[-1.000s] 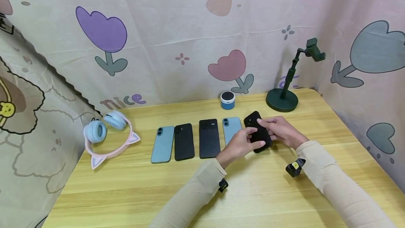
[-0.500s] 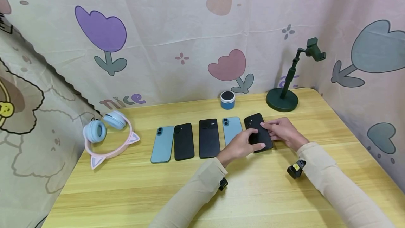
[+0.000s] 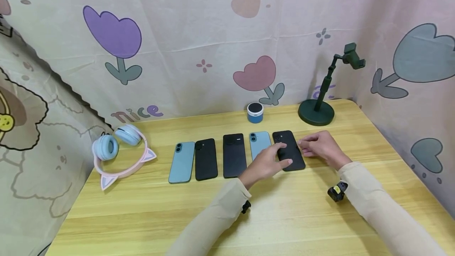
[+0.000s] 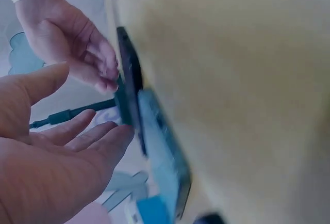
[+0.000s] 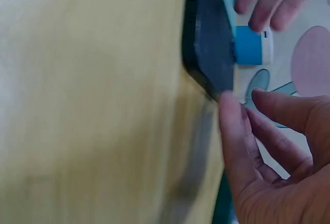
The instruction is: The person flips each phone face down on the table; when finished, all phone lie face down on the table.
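Observation:
At the right end of a row of several phones lies a black phone (image 3: 293,154), camera side up and flat on the table. My left hand (image 3: 262,166) is over its left part with thumb and fingers spread, apart from it in the left wrist view. Beside the phone's right edge is my right hand (image 3: 322,148); in the right wrist view its thumb and index finger are apart, one fingertip by the phone's corner. Whether that fingertip touches is unclear. A light blue phone (image 3: 260,140), partly hidden by my left hand, lies just left of the black one.
Farther left lie a large dark phone (image 3: 234,157), another black phone (image 3: 206,161) and another light blue phone (image 3: 182,163). Cat-ear headphones (image 3: 124,171) rest at the table's left. A small blue-and-white cylinder (image 3: 255,113) and a dark green phone stand (image 3: 317,112) are at the back.
The black phone at the right end has turned to line up more with the row and settled flat. My right hand has let go and drawn slightly right; my left hand has shifted slightly left.

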Demonstrator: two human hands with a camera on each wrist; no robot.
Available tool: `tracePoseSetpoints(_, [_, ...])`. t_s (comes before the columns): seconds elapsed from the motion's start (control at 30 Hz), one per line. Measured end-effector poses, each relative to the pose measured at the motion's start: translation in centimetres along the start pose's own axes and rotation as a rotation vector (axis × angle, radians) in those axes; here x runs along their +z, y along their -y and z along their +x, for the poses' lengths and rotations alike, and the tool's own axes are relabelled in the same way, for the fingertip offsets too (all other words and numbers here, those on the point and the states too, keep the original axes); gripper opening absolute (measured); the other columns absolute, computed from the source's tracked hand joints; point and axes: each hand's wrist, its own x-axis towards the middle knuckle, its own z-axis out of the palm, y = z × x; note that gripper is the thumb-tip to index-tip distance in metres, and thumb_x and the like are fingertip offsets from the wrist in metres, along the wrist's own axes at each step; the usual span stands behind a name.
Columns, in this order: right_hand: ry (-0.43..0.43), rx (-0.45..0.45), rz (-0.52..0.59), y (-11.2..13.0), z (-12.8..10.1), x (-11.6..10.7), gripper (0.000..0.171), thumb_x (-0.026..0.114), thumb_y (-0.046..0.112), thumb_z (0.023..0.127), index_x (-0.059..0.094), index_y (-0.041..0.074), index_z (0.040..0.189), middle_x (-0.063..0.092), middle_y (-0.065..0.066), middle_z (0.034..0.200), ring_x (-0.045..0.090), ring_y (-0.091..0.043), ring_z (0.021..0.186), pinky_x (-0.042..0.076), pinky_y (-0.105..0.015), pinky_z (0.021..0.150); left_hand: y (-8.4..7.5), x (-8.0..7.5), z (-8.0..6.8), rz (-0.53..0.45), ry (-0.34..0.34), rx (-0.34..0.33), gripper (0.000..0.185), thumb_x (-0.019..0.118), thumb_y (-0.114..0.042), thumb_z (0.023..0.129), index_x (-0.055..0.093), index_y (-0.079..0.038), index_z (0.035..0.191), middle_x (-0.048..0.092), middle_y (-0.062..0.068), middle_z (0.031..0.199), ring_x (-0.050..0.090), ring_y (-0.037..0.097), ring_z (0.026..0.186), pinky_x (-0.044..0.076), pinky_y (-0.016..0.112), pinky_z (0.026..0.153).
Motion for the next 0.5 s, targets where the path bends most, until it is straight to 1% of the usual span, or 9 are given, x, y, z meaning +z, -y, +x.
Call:
tracePoseSetpoints(0.03, [-0.008, -0.009, -0.015, 0.1, -0.2, -0.1, 0.042, 0.067, 0.016, 0.100, 0.060, -0.014, 0.129, 0.069, -0.023, 0.109, 0.072, -0.018, 0.081, 0.060, -0.031, 0.075, 0.1, -0.4, -0.3, 0.006, -0.012, 0.015, 0.058, 0.066, -0.035, 0.100, 0.048, -0.016, 0.152, 0.066, 0.008, 0.121, 0.064, 0.024, 0.106, 0.051, 0.038, 0.089])
tracePoseSetpoints(0.07, [-0.014, -0.020, -0.032, 0.3, -0.4, -0.3, 0.043, 0.068, 0.017, 0.099, 0.061, -0.013, 0.128, 0.069, -0.024, 0.109, 0.072, -0.019, 0.081, 0.060, -0.031, 0.075, 0.1, -0.8, -0.6, 0.014, -0.028, 0.024, 0.058, 0.065, -0.035, 0.100, 0.048, -0.015, 0.152, 0.061, 0.005, 0.135, 0.059, 0.022, 0.122, 0.049, 0.039, 0.099])
tracePoseSetpoints(0.1, [-0.019, -0.036, -0.053, 0.4, -0.6, -0.4, 0.043, 0.069, 0.018, 0.099, 0.061, -0.013, 0.128, 0.069, -0.025, 0.110, 0.071, -0.020, 0.082, 0.060, -0.031, 0.075, 0.2, -1.3, -1.0, 0.027, -0.046, 0.031, 0.058, 0.065, -0.035, 0.101, 0.047, -0.015, 0.152, 0.053, 0.002, 0.147, 0.050, 0.020, 0.134, 0.044, 0.041, 0.107])
tracePoseSetpoints(0.13, [-0.024, -0.048, -0.069, 0.6, -0.8, -0.5, 0.043, 0.069, 0.018, 0.098, 0.062, -0.013, 0.127, 0.068, -0.026, 0.111, 0.071, -0.022, 0.083, 0.060, -0.031, 0.075, 0.2, -1.7, -1.3, 0.027, -0.057, 0.032, 0.058, 0.065, -0.034, 0.101, 0.046, -0.016, 0.153, 0.051, 0.002, 0.150, 0.048, 0.021, 0.137, 0.042, 0.043, 0.109])
tracePoseSetpoints(0.17, [-0.024, -0.065, -0.089, 0.7, -1.1, -0.6, 0.043, 0.070, 0.018, 0.098, 0.062, -0.013, 0.127, 0.068, -0.027, 0.112, 0.071, -0.023, 0.084, 0.060, -0.032, 0.075, 0.3, -2.2, -1.7, 0.040, -0.072, 0.035, 0.058, 0.064, -0.034, 0.101, 0.046, -0.016, 0.153, 0.043, 0.000, 0.157, 0.038, 0.021, 0.145, 0.037, 0.046, 0.114])
tracePoseSetpoints(0.3, [-0.048, -0.118, -0.222, 1.1, -2.4, -1.0, 0.044, 0.071, 0.021, 0.097, 0.064, -0.011, 0.126, 0.069, -0.024, 0.110, 0.069, -0.024, 0.083, 0.059, -0.032, 0.072, 0.6, -4.2, -3.6, 0.119, -0.114, 0.047, 0.059, 0.063, -0.035, 0.102, 0.044, -0.017, 0.154, 0.043, 0.003, 0.157, 0.039, 0.023, 0.144, 0.037, 0.048, 0.114])
tracePoseSetpoints(0.37, [-0.069, -0.153, -0.310, 1.2, -3.1, -1.0, 0.043, 0.072, 0.023, 0.096, 0.066, -0.009, 0.124, 0.071, -0.021, 0.108, 0.069, -0.024, 0.085, 0.058, -0.033, 0.072, 1.0, -5.1, -4.8, 0.173, -0.130, 0.062, 0.061, 0.063, -0.035, 0.102, 0.042, -0.014, 0.155, 0.042, 0.006, 0.157, 0.039, 0.025, 0.145, 0.036, 0.049, 0.114])
tracePoseSetpoints(0.43, [-0.094, -0.197, -0.387, 1.3, -3.8, -1.0, 0.043, 0.073, 0.025, 0.095, 0.067, -0.008, 0.122, 0.071, -0.020, 0.109, 0.069, -0.026, 0.087, 0.057, -0.037, 0.075, 1.3, -6.0, -6.0, 0.222, -0.148, 0.074, 0.062, 0.062, -0.035, 0.102, 0.041, -0.011, 0.155, 0.040, 0.009, 0.158, 0.036, 0.026, 0.146, 0.035, 0.050, 0.115])
tracePoseSetpoints(0.5, [-0.110, -0.244, -0.440, 1.4, -4.5, -0.8, 0.046, 0.073, 0.027, 0.095, 0.067, -0.009, 0.122, 0.070, -0.024, 0.112, 0.070, -0.033, 0.091, 0.058, -0.043, 0.078, 1.8, -6.7, -7.3, 0.286, -0.171, 0.084, 0.065, 0.062, -0.035, 0.103, 0.038, -0.009, 0.157, 0.037, 0.010, 0.160, 0.034, 0.028, 0.147, 0.033, 0.051, 0.116])
